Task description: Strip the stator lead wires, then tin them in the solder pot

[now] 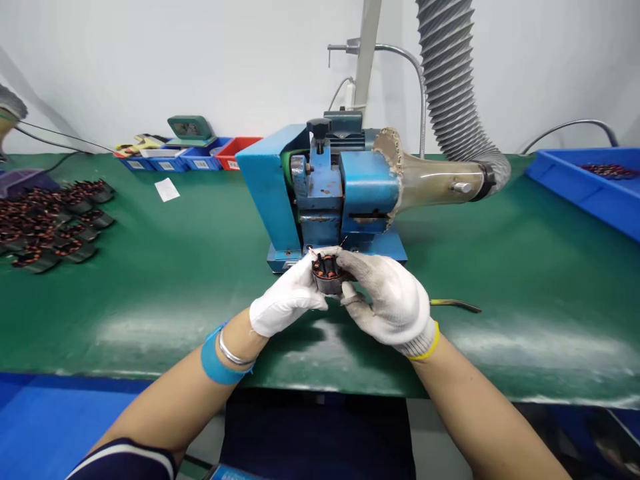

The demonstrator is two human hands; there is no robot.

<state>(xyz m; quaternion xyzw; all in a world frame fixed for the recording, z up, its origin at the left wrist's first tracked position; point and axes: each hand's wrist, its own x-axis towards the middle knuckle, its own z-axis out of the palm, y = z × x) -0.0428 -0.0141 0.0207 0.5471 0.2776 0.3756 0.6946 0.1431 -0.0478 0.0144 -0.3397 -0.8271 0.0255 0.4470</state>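
"Black and copper, that stator (329, 285). How far along is it?"

"Wound already, I'd say: copper windings (331, 274) sit inside the ring, and thin leads (311, 251) poke up behind. It's in hand, not set down, so something's probably left to do. How much, I can't tell."

"How's it gripped?"

"Pinched from both sides. The left hand (290, 297), in smooth white cloth, has its thumb in front and fingers behind; the right hand (387, 297), in thicker yellow-cuffed knit, closes thumb and fingers on the other side. They hold it over the middle of the tabletop (200, 233), just in front of the machine (323, 180)."

"Boxy thing, that. Painted blue metal, rather worn."

"With a cloudy plastic funnel (430, 183) running into a grey, ribbed hose (447, 73)."

"And by the tabletop's left edge?"

"A pile (55, 230) of similar rings, dark-walled and bristling with copper. Finished or waiting? I can't say."

"The far right corner?"

"A blue plastic tray (585, 192) with reddish, stringy pieces, too small to make out."
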